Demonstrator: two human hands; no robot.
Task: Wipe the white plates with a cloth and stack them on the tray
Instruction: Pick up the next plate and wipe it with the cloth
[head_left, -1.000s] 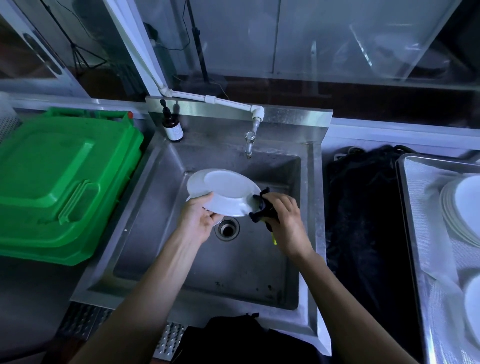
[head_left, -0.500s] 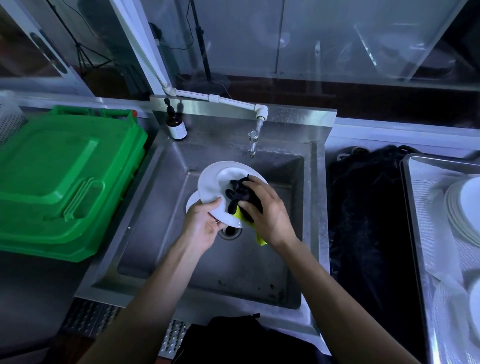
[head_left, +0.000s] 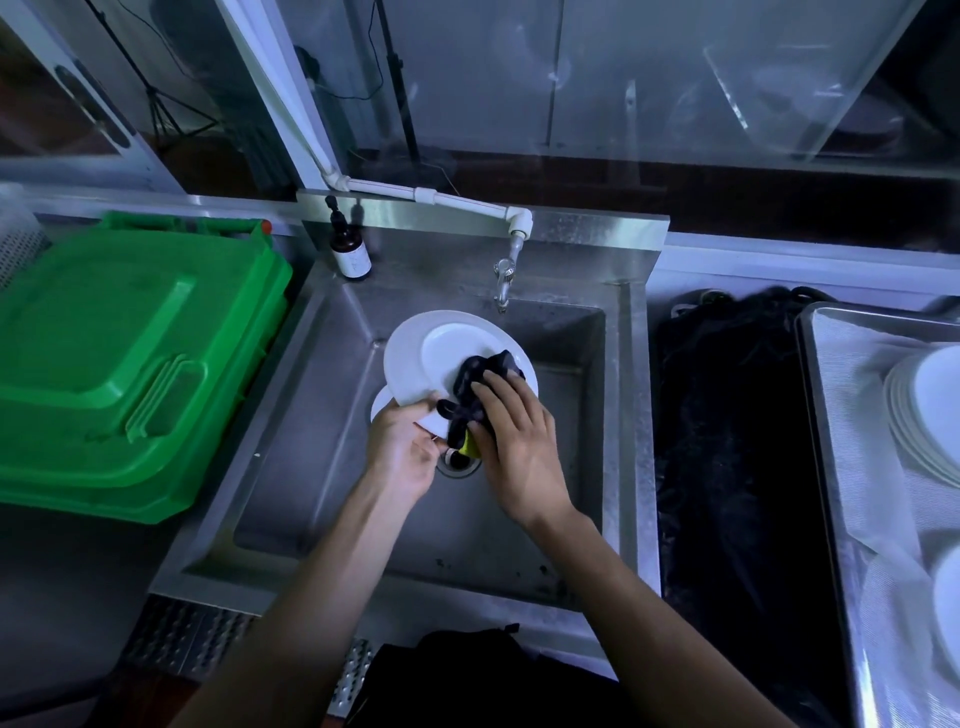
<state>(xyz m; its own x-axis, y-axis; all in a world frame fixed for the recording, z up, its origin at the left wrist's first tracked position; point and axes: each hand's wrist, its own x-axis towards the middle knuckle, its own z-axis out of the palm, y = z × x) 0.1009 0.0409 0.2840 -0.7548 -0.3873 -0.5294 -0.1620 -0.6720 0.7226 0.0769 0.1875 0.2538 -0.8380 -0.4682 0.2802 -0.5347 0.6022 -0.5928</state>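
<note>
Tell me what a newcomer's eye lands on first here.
First, the white plate held tilted over the steel sink: the left hand grips its near rim while the right hand presses a dark cloth on its face. Next, the bright green bin at left, then stacked plates on the tray at right.

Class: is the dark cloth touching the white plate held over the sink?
Touching. The head view shows the right hand pressing the dark cloth flat onto the white plate.
</note>
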